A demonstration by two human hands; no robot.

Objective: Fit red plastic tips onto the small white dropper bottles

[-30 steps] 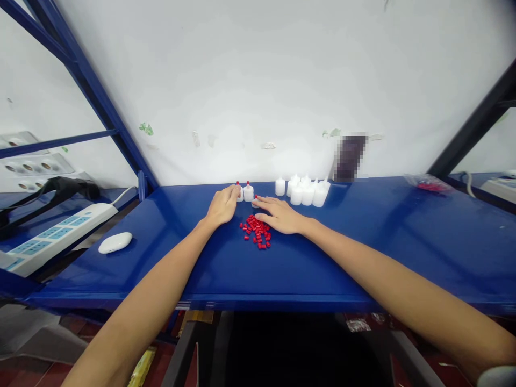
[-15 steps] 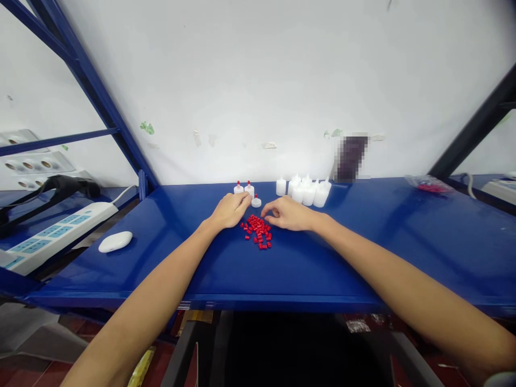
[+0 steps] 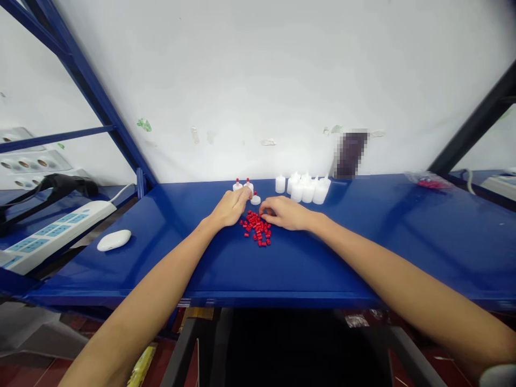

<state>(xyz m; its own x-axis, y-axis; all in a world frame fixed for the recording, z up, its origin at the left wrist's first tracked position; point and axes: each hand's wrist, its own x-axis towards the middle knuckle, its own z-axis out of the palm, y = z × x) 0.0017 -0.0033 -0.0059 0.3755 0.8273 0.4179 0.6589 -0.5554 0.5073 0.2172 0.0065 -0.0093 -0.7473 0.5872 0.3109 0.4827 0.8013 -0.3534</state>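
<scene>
My left hand (image 3: 231, 206) rests on the blue table with its fingers bent and close together. Its fingertips lie beside a short round white lid (image 3: 255, 200) with a red tip, and what they hold, if anything, is hidden. Just behind it stand white squeeze bottles with red caps, one (image 3: 237, 186) partly covered by the hand. Between my hands spreads a pile of small red caps (image 3: 258, 230). At the pile's upper right edge, my right hand (image 3: 282, 213) has thumb and fingers pinched on a red cap (image 3: 262, 215).
Several white nozzle bottles without red caps (image 3: 307, 191) stand by the wall at right. A dark blurred-out item (image 3: 351, 155) leans there. On the left are a white case (image 3: 114, 240) and a power strip (image 3: 56, 234). A plastic bag (image 3: 431, 183) lies far right.
My right fingertips have shifted slightly left, closing at the edge of the red pile. My left hand has barely moved. The view has tilted a little.
</scene>
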